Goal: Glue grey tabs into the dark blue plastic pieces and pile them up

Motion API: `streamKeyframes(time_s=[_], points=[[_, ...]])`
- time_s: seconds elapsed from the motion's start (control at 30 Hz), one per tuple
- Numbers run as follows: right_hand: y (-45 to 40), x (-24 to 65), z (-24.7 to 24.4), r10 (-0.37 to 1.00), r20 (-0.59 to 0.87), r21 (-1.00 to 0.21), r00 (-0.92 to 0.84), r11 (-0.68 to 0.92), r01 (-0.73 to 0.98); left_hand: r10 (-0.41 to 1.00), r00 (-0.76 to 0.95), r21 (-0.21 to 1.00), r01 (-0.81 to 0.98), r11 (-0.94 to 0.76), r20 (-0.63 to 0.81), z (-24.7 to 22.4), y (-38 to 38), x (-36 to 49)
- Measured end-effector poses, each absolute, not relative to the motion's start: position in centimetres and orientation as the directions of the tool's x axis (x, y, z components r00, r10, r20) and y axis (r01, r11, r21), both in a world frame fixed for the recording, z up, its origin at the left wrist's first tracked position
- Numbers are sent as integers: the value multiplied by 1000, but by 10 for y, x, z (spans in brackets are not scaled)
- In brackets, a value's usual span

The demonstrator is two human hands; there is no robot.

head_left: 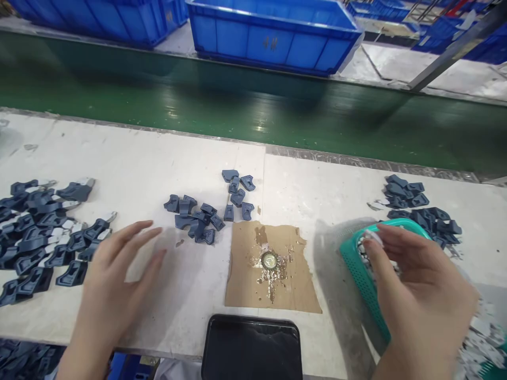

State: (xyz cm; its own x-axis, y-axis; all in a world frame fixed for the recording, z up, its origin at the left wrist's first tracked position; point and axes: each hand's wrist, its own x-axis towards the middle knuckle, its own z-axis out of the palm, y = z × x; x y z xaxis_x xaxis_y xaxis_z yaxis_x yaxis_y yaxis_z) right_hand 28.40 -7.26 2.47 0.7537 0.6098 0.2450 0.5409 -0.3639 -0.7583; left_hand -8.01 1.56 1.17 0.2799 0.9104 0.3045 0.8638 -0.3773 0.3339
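Note:
My left hand [119,274] hovers over the white table with its fingers apart, holding nothing. Beside it on the left lies a spread of dark blue plastic parts [37,237], some with white pieces among them. Over a teal basket [362,279], my right hand [420,290] pinches a small white plastic piece [373,237] between thumb and fingers. More white pieces show inside the basket, partly hidden by that hand. Between my hands, a torn cardboard sheet [245,279] carries a small round cap [270,260] surrounded by shiny wet splashes.
Small groups of blue parts lie mid-table [202,221] and at the right [431,221]. A black phone [251,348] sits at the front edge. White pieces [483,338] are heaped at lower right. Beyond the table run a green conveyor belt [198,105] and blue crates [269,39].

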Motion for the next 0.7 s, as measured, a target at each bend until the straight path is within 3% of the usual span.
streamKeyframes(time_s=[0.13, 0.3, 0.57, 0.7], points=[[-75, 259, 20, 778, 42, -944, 626, -174, 280, 874, 441, 361, 796, -486, 204, 11, 19, -58], [-68, 246, 5, 893, -80, -997, 442, -81, -18, 916, 395, 378, 839, -391, 70, 12, 24, -43], [-64, 243, -6, 929, -236, -968, 286, -201, -149, 956, 253, 574, 765, -292, 149, 4, 30, -41], [-65, 240, -7, 922, -194, -980, 336, -199, -20, 992, 112, 658, 743, -125, 62, 8, 29, -43]])
